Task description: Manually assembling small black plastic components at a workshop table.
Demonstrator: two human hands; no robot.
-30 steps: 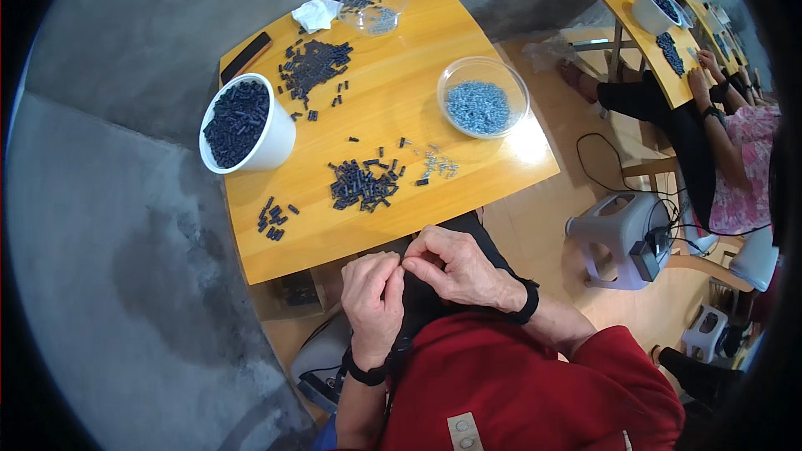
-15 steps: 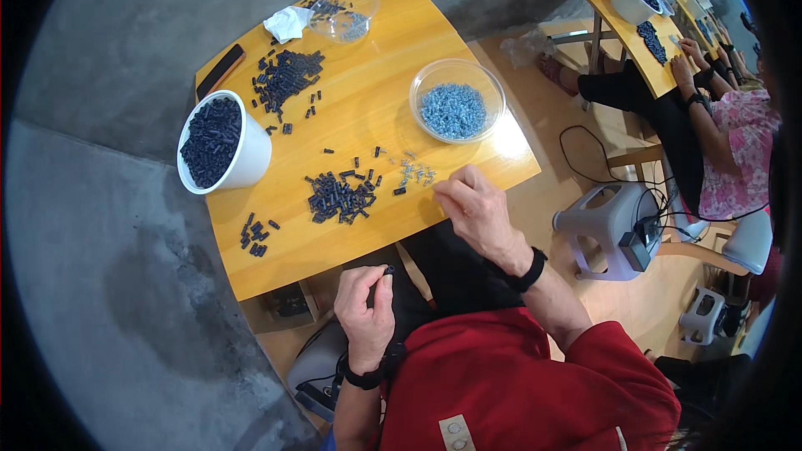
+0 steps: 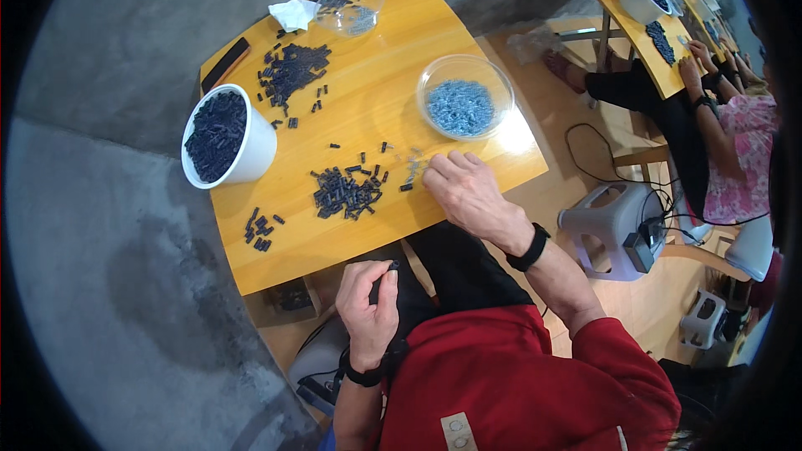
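Just off the table's near edge, my left hand (image 3: 364, 307) is closed, pinching a small black cylindrical piece (image 3: 393, 266) between thumb and fingers. My right hand (image 3: 469, 190) is over the table with its fingers bent down at a scatter of small clear pieces (image 3: 413, 167). Its fingertips are partly hidden, so whatever they may pinch does not show. Left of that hand lies a loose pile of black cylindrical pieces (image 3: 344, 194). Beyond it stands a clear round bowl (image 3: 507, 102) with many tiny bluish, shiny pieces inside.
On the yellow wooden table (image 3: 376, 83), a white bucket (image 3: 257, 150) of black pieces stands at the left edge. Farther back are another black pile (image 3: 292, 71), a phone-like dark object (image 3: 225, 64), white tissue (image 3: 294, 14) and a clear lid-like dish (image 3: 368, 2). A person (image 3: 735, 150) works at the right.
My right hand has moved slightly left and farther onto the table, reaching the small clear pieces. My left hand stays near the same place with the black piece. The view has shifted slightly.
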